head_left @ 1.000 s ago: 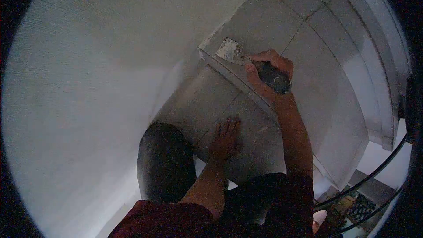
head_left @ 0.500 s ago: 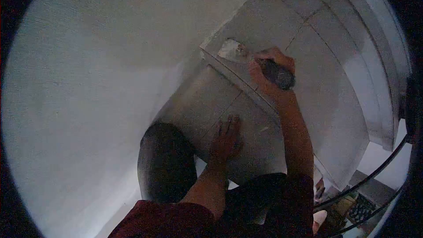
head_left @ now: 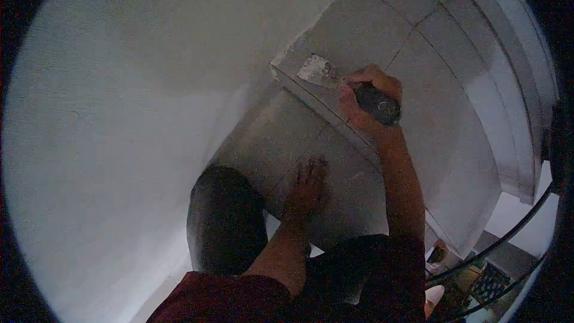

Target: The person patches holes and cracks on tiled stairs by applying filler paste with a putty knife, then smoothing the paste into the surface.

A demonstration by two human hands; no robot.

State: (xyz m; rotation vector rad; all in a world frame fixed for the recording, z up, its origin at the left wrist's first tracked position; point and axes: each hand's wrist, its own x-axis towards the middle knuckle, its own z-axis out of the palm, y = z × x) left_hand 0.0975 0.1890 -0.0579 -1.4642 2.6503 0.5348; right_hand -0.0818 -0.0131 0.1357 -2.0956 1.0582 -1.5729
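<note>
My right hand (head_left: pixel 371 98) is closed around the dark handle of a scraper (head_left: pixel 315 70). The scraper's pale, stained blade lies at the tiled step (head_left: pixel 442 90), close to the step's front edge and the wall. Lower down, my left hand (head_left: pixel 308 185) rests with fingers spread on the lower tiled step (head_left: pixel 353 191), holding nothing. Dark grout lines cross the tiles. The picture is dim and grainy.
A pale wall (head_left: pixel 119 101) rises along the left side. My bent knee (head_left: pixel 227 221) is beside my left forearm. More curved steps rise at the upper right. Dark rails (head_left: pixel 508 236) and a patterned mat (head_left: pixel 491 284) show at the lower right.
The scraper blade looks sharper and has turned slightly, with my right hand nearly in the same place. My left hand has barely moved.
</note>
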